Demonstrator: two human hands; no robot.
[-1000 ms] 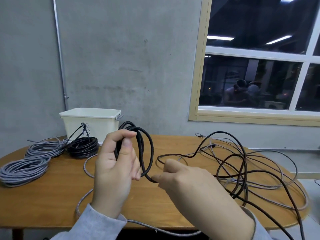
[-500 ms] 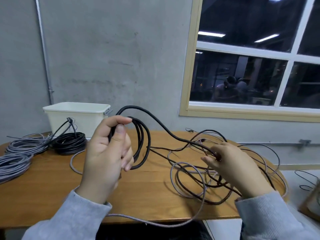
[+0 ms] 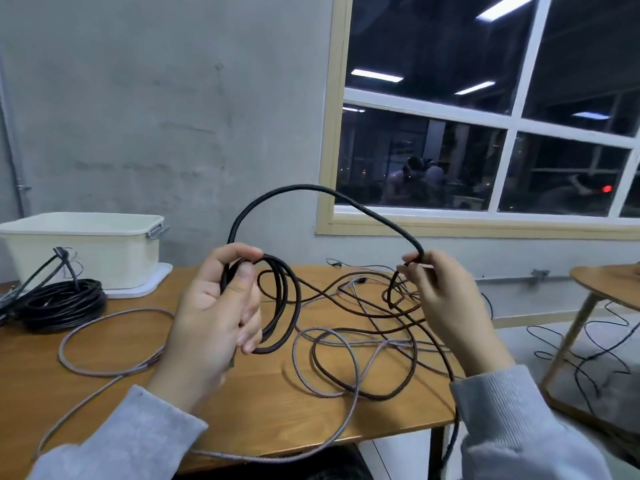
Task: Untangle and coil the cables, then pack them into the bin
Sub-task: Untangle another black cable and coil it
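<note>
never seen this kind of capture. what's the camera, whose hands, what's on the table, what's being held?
There is no robot here. One wide-angle camera sits on a person's head, looking forward and down, so the hands belong to the wearer.

The left hand grips a few finished loops of a black cable. The right hand pinches the same cable further along, and the stretch between them arches up in the air.

On the wooden table lie a tangle of dark cable and a grey braided cable, both loose. A coiled black bundle lies at the left, in front of the white bin.
</note>
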